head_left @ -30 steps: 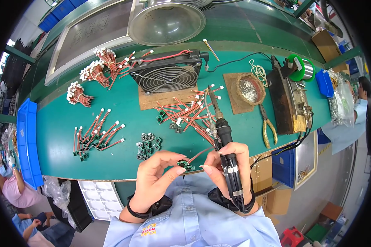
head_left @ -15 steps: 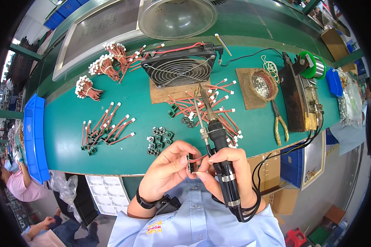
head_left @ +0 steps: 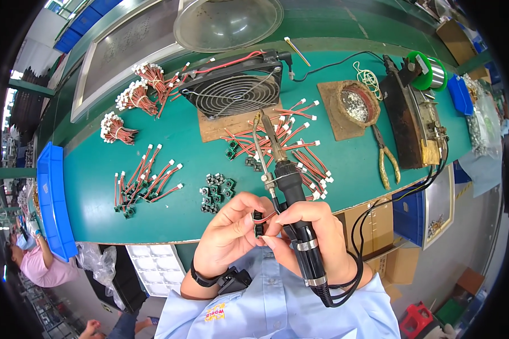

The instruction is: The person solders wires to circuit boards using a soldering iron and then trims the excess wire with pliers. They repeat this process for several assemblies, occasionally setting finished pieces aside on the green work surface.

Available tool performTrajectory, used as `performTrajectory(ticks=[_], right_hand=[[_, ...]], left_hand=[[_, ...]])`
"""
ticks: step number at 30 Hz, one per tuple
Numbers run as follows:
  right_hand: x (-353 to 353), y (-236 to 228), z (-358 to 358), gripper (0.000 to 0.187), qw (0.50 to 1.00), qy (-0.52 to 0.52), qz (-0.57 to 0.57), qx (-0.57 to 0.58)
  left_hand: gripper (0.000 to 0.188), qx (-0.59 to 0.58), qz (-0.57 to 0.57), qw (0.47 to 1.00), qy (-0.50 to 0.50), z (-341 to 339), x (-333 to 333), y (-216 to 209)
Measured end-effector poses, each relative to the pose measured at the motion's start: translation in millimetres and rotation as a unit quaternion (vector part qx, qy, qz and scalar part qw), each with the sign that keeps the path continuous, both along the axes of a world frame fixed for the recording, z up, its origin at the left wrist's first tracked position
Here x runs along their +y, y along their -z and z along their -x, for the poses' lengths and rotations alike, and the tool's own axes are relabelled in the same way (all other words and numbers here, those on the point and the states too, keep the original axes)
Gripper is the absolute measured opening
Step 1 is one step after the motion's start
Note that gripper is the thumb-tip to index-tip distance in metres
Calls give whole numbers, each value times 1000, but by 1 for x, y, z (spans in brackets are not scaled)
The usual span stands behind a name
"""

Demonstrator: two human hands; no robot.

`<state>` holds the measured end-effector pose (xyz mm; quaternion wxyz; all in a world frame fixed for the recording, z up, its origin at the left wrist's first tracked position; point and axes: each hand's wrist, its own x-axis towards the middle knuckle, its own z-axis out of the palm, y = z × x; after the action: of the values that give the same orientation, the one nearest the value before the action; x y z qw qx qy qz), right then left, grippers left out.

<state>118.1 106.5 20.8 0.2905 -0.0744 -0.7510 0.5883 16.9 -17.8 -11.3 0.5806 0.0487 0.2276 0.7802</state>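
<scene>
My left hand (head_left: 227,227) pinches a small black-and-green circuit board (head_left: 258,224) between thumb and fingers, close to my shirt front. My right hand (head_left: 316,234) is wrapped round a black soldering iron (head_left: 290,182), whose metal tip points away from me toward the fan. The thumb and index fingertips of that hand also meet near the short red wires (head_left: 267,218) at the board. Fingers partly cover where wires and board meet. Just beyond my left hand lies a cluster of small green-and-black boards (head_left: 216,193).
A black fan (head_left: 234,90) stands ahead, with loose connector wires (head_left: 305,152) before it. Boards with wires (head_left: 147,183) lie left, near tied wire bundles (head_left: 117,129). To the right are a round tip-cleaning pot (head_left: 359,107), pliers (head_left: 385,164), a solder spool (head_left: 435,73) and trailing cables (head_left: 373,212).
The view has shifted slightly. The board in my left hand has turned a little, showing more of its black side. Both hands keep their holds.
</scene>
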Motion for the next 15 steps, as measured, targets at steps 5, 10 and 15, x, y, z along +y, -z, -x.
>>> performTrajectory(ticks=[5, 10, 15], right_hand=[[1, 0, -1, 38, 1000, -2, 29, 1], [6, -3, 0, 39, 1000, -22, -4, -4], [7, -1, 0, 41, 999, -24, -25, -2]], left_hand=[[16, 18, 12, 1000, 2, -2, 2, -2], [18, 49, 32, 998, -6, -1, 2, -1], [18, 70, 31, 997, -14, -3, 4, -3]])
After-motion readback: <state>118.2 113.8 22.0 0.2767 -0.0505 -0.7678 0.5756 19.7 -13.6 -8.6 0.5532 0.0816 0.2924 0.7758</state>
